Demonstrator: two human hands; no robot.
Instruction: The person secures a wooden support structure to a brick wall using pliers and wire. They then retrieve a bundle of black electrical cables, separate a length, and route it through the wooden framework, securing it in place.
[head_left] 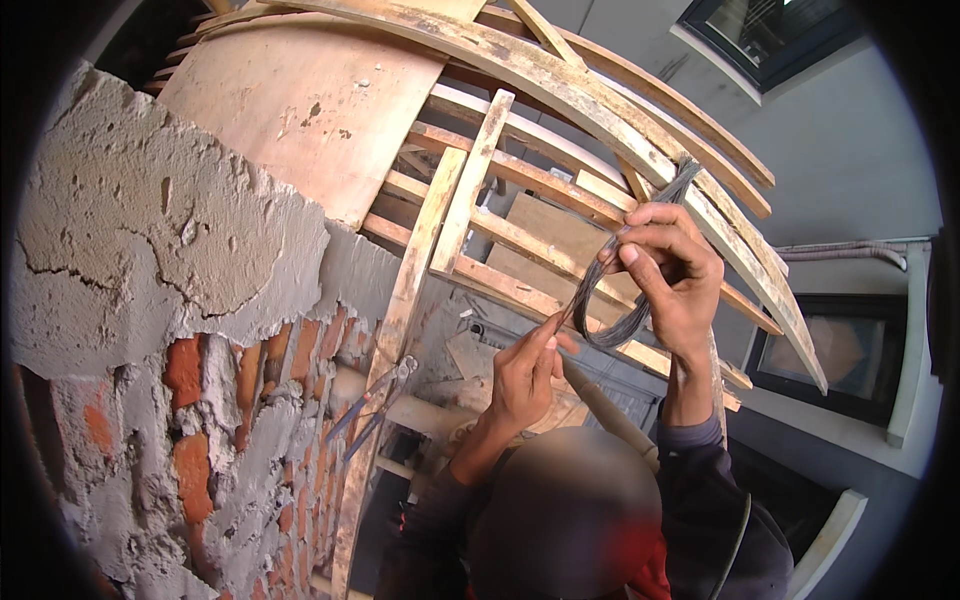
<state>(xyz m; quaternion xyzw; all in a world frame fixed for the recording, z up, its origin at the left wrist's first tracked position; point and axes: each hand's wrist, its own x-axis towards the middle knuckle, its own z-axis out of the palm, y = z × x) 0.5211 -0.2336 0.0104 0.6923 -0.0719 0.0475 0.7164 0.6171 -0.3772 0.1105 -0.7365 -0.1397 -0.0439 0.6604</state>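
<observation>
My right hand [683,285] is raised, its fingers and thumb closed around a loose coil of thin dark metal wire [608,338]. The coil hangs as an oval loop, with a bundled part rising above the fingers. Lower and to the left, my left hand [523,385] is pinched at the coil's left side, where a few strands run to its fingertips. A pair of pincers with bluish handles [370,402] rests beside an upright wooden batten [418,262], left of my left hand. What holds the pincers there is unclear.
Curved timber strips [560,85] and crossing battens form a slatted frame ahead, partly covered by a plywood sheet [290,110]. Rough brickwork with broken plaster [170,230] stands left. A blurred rounded dark shape [570,510] lies between my forearms. A dark-framed window [830,355] is at right.
</observation>
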